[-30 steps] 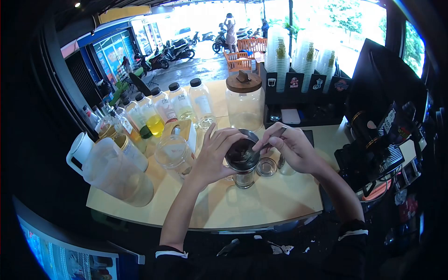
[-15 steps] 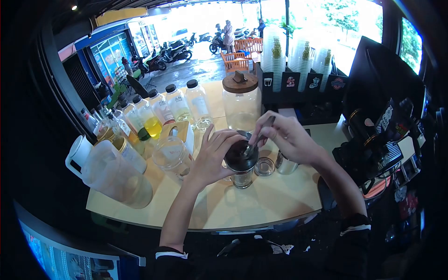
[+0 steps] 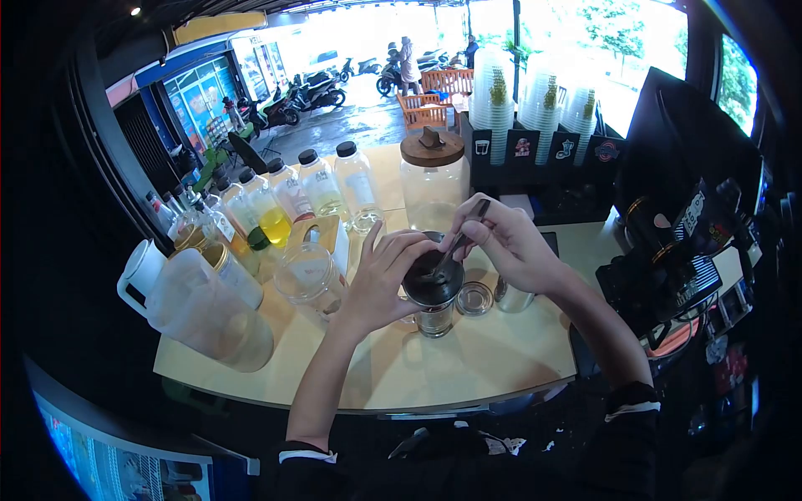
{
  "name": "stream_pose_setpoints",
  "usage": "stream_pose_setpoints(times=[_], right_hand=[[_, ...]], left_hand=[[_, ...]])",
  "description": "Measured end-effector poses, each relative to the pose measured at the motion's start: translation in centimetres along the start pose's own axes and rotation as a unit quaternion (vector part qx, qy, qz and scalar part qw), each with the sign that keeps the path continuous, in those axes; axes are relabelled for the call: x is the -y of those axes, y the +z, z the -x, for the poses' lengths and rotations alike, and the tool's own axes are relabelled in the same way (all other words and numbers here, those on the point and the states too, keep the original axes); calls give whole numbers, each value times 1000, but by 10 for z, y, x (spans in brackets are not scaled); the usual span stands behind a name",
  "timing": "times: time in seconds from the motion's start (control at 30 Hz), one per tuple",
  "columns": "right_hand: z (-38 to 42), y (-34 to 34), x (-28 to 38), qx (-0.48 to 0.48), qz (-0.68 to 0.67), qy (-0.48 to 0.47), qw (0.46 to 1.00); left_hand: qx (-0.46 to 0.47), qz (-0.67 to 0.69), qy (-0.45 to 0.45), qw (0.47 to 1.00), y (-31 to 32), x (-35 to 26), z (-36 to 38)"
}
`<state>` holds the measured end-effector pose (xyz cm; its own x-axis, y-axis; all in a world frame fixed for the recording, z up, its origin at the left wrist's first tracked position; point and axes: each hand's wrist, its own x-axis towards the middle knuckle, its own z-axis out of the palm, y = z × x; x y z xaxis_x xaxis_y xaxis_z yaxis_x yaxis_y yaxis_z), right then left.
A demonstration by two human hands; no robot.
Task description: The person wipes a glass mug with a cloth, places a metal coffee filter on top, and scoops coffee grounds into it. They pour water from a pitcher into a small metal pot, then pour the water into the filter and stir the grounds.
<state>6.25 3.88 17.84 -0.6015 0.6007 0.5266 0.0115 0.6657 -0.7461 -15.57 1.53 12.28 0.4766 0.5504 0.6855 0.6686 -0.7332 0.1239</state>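
My left hand [image 3: 380,280] curls round the side of a dark round cup [image 3: 428,292], fingers on its rim and thumb beneath. Above the cup, my right hand [image 3: 505,242] pinches a metal spoon [image 3: 478,210], its lower end inside the cup. What the cup contains is too dark to make out. Directly under it stands a clear glass mug [image 3: 435,322]; whether the two touch is hidden. Just right of the mug lies a small round glass lid or dish [image 3: 474,298], with a metal cup [image 3: 512,296] beside it.
At left stand a large plastic pitcher [image 3: 213,313], a clear jug [image 3: 305,275] and several black-capped bottles [image 3: 317,184]. Behind my hands is a wooden-lidded jar [image 3: 434,184]. Stacked plastic cups [image 3: 494,100] rise at the back right. A dark machine [image 3: 668,242] borders the counter [image 3: 484,367].
My right hand has tilted and shifted slightly, and more of the spoon's handle now shows above the fingers. My left hand stays in place on the cup.
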Motion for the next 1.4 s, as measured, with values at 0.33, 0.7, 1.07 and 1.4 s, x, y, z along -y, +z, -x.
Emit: stream_pose_setpoints(times=[0.33, 0.7, 1.07, 1.4], right_hand=[[2, -2, 5, 57, 36, 30, 997], [3, -6, 1, 11, 3, 17, 1000], [13, 3, 14, 23, 14, 10, 1000], [18, 6, 3, 4, 35, -53, 998]], left_hand=[[7, -8, -1, 1000, -3, -1, -1], [0, -23, 8, 1000, -1, 0, -1], [0, -20, 2, 1000, -1, -1, -2], [6, 2, -47, 999, -5, 0, 0]])
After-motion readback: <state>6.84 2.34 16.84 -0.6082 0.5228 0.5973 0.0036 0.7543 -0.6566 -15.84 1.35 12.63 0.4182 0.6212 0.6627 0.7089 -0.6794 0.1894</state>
